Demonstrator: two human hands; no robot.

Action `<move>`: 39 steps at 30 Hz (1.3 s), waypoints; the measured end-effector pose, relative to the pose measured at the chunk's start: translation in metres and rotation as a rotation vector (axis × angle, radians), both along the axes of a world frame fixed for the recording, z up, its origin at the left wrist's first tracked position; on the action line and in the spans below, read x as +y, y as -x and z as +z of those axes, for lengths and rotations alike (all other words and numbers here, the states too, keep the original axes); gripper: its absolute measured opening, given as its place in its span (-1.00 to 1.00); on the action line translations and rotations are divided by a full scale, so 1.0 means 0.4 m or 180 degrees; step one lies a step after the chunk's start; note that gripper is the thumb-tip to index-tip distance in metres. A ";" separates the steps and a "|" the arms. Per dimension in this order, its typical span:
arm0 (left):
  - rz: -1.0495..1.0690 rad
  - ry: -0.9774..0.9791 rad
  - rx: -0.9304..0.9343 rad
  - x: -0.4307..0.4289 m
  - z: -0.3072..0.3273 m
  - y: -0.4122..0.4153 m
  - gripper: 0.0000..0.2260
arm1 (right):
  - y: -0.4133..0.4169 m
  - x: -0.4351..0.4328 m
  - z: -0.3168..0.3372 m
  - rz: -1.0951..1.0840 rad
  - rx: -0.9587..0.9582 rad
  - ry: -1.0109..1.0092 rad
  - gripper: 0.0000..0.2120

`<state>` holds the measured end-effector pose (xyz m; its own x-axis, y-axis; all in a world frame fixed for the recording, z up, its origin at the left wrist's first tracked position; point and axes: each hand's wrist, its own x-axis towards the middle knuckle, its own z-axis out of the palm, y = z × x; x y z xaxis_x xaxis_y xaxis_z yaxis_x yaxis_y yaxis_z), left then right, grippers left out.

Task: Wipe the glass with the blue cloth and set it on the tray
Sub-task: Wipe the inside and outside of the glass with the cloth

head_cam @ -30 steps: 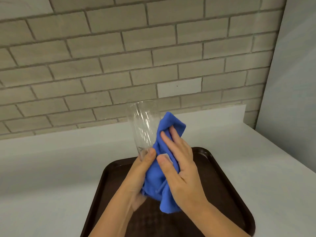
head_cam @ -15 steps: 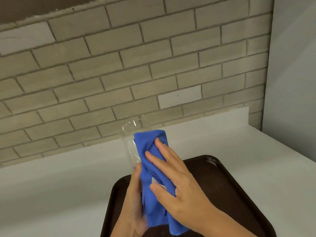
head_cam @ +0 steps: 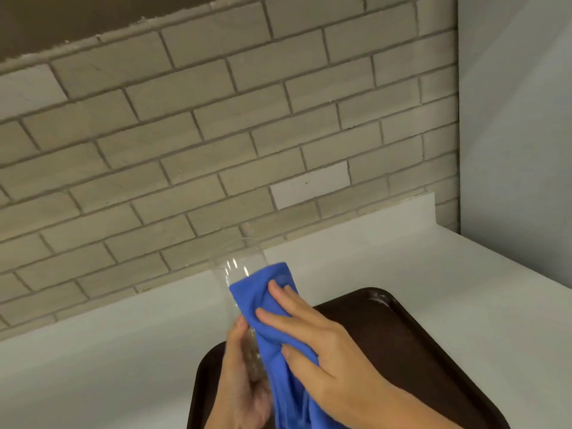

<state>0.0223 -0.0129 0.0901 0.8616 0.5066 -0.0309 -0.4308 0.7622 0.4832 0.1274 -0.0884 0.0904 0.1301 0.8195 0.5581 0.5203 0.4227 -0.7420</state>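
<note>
Here the left hand (head_cam: 244, 376) wraps around the lower part of the clear glass (head_cam: 240, 270), holding it up over the near-left part of the dark tray (head_cam: 402, 342). The right hand (head_cam: 325, 345) presses the blue cloth (head_cam: 263, 292) flat against the glass's side, fingers together. The glass rim tilts away toward the brick wall (head_cam: 216, 134). The white tabletop (head_cam: 108, 351) lies bare to the left and right of the tray's edges.
</note>
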 end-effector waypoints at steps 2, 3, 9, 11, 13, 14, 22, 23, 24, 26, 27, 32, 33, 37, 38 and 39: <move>-0.0119 0.0093 -0.0013 -0.006 0.003 -0.017 -0.41 | -0.014 0.006 0.005 -0.0062 -0.0106 0.0059 -0.50; -0.0005 -0.0031 0.0038 -0.015 0.000 -0.029 -0.41 | -0.022 0.021 0.023 -0.0117 -0.0243 0.0108 -0.52; 0.0141 -0.0774 0.1048 -0.014 -0.007 -0.040 -0.44 | -0.052 0.120 0.149 -0.0402 0.0405 0.0192 -0.58; 0.0158 -0.0763 0.0985 -0.003 -0.006 -0.034 -0.44 | -0.035 0.107 0.120 -0.0346 0.0861 0.0120 -0.57; 0.0038 -0.0800 0.0892 0.011 -0.012 -0.024 -0.38 | -0.008 0.078 0.072 -0.0279 0.1257 0.0123 -0.56; 0.0027 -0.0841 0.0953 0.016 -0.015 -0.018 -0.36 | 0.005 0.064 0.046 -0.0245 0.1406 0.0141 -0.55; 0.0050 -0.1540 0.1378 0.026 0.007 -0.036 -0.52 | -0.041 0.058 0.038 -0.0256 0.1359 0.0142 -0.62; 0.0087 -0.1424 0.1256 0.025 0.011 -0.039 -0.50 | -0.049 0.067 0.064 -0.0274 0.1096 0.0121 -0.63; 0.0106 -0.1306 0.1104 0.025 0.017 -0.041 -0.49 | -0.054 0.075 0.089 -0.0285 0.0928 0.0081 -0.64; 0.0051 -0.1178 0.0795 0.030 0.031 -0.048 -0.49 | -0.053 0.089 0.119 -0.0295 0.0977 -0.0024 -0.63; 0.0042 -0.1202 0.0750 0.034 0.036 -0.048 -0.49 | -0.047 0.092 0.121 -0.0279 0.1171 -0.0041 -0.63; 0.0294 -0.1876 0.1528 0.061 0.026 -0.039 -0.47 | -0.013 0.065 0.043 -0.0147 0.2563 0.0148 -0.67; 0.0368 -0.2116 0.1777 0.062 0.025 -0.040 -0.48 | -0.015 0.065 0.027 -0.0195 0.2860 0.0230 -0.69; 0.0479 -0.3110 0.2645 0.049 0.054 -0.060 -0.32 | -0.022 0.079 -0.009 -0.0215 0.4158 0.0543 -0.69; 0.0522 -0.3289 0.2810 0.045 0.067 -0.068 -0.25 | -0.025 0.081 -0.012 -0.0194 0.4434 0.0527 -0.67; 0.0622 -0.3419 0.2987 0.044 0.081 -0.074 -0.19 | -0.030 0.082 -0.012 -0.0138 0.4670 0.0492 -0.67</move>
